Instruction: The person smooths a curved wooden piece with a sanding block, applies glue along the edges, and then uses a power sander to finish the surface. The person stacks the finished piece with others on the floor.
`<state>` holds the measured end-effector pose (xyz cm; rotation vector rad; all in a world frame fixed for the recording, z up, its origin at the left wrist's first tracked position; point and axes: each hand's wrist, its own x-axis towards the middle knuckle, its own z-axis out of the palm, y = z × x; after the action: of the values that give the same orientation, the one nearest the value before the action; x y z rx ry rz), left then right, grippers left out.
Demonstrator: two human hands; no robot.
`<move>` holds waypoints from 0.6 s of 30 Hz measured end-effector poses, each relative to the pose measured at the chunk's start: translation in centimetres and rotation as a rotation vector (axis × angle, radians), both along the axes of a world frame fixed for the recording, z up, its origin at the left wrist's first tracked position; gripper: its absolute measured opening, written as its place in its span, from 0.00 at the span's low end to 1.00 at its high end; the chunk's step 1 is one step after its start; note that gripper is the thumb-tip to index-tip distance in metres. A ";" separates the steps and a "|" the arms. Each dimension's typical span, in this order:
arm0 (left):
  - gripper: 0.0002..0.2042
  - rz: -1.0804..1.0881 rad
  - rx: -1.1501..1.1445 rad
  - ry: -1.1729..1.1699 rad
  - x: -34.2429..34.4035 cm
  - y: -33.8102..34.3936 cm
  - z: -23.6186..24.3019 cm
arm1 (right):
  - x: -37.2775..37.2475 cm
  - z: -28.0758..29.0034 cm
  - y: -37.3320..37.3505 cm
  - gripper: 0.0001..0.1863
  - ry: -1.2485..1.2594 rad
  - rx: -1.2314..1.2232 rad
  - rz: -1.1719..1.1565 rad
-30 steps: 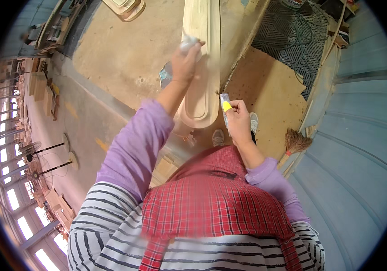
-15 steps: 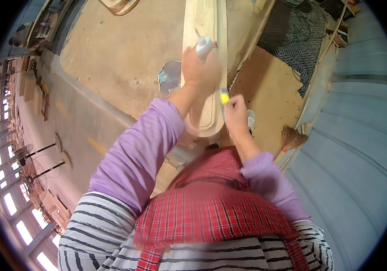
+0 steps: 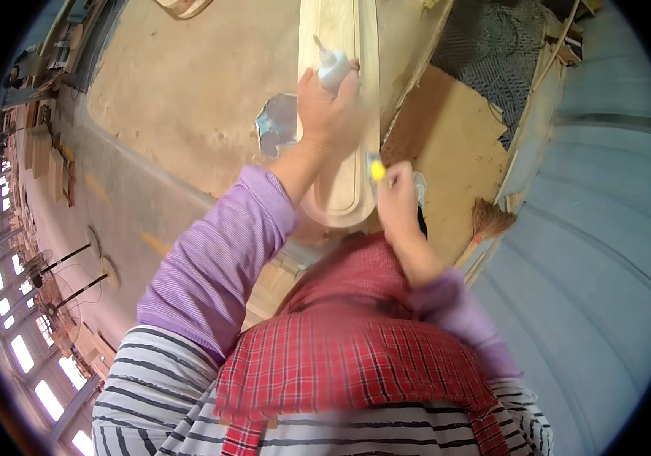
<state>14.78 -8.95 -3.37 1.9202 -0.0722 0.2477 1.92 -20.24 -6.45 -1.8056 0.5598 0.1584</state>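
Pale round-ended wood panel (image 3: pixel 343 204): L hand (image 3: pixel 327 114) over it, gripping white nozzle btl (image 3: pixel 333 71); R hand (image 3: pixel 398 204) alongside, gripping yellow-grey tool (image 3: pixel 377 170).

A broad, tan worktable with a scuffed, stained top (image 3: pixel 173 99) serves as the landmark. Left of the worktable runs a grey, smooth-looking floor (image 3: pixel 131 199) bearing faded yellow marks (image 3: pixel 157 243); farther left are two black pedestal fans with round bases (image 3: pixel 65 259), stacks of pale wooden boards (image 3: pixel 55 167), and, well away, a row of bright white rectangular windows (image 3: pixel 23 353) glowing with light. Right of the worktable lie a light-brown, speckled wooden sheet (image 3: pixel 455 144) and a dark, patterned mat (image 3: pixel 485 53), then a brown straw broom (image 3: pixel 490 220), and beyond these a pale blue-grey ribbed wall (image 3: pixel 592 228).
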 end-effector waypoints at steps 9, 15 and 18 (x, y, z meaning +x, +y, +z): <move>0.12 0.071 0.001 0.015 0.1 -0.3 0.2 | -2.7 0.7 0.5 0.06 0.212 0.159 -0.024; 0.11 0.000 -0.063 0.009 0.7 -0.2 -0.1 | 6.1 0.3 -0.1 0.06 -0.129 -0.035 -0.015; 0.11 0.054 -0.113 -0.002 0.8 0.1 -1.2 | -1.1 0.5 0.5 0.04 0.086 0.098 -0.014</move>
<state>15.54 -8.85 -4.53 1.8110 -0.0073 0.2849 0.80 -19.73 -5.93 -1.7056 0.6149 0.2506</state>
